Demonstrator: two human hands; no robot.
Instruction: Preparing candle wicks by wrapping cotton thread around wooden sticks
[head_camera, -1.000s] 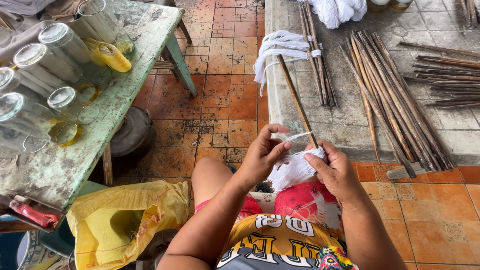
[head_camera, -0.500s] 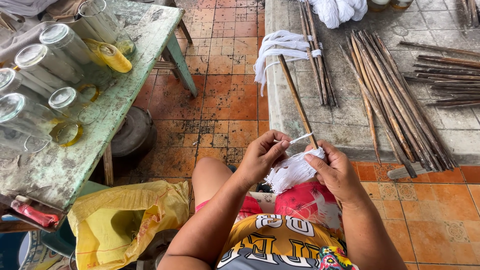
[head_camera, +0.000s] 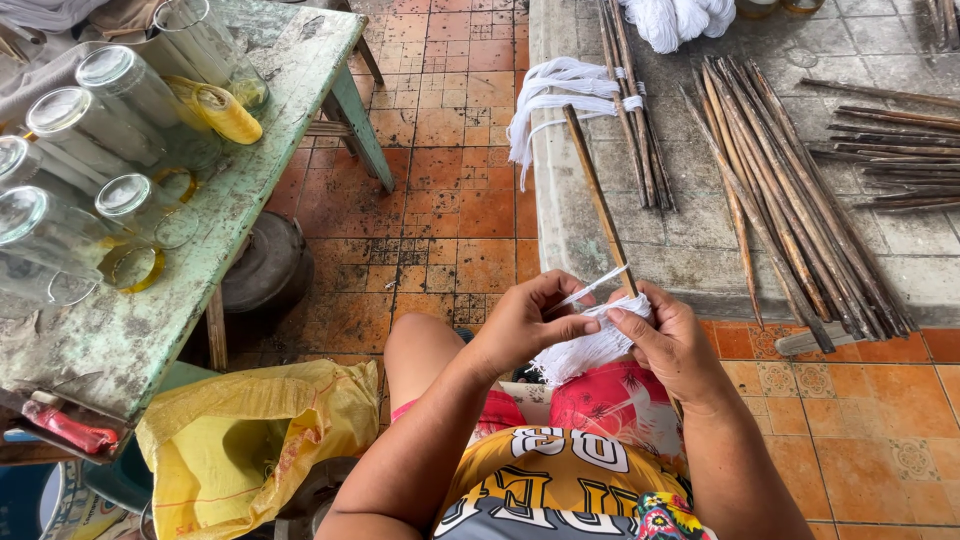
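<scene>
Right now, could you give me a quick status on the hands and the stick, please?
Left hand pinching white thread. Right hand gripping thread bundle on brown stick. Nothing blocking the hands.

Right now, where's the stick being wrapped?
Head view, centre: the wooden stick slants up from between the left hand and right hand, its white thread bundle below.

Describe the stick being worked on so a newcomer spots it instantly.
Start at the grey concrete slab strewn with dark sticks. The stick juts over its near edge towards the person, its lower end gripped by the right hand amid white thread. Unlike the loose pile, it alone is held.
</scene>
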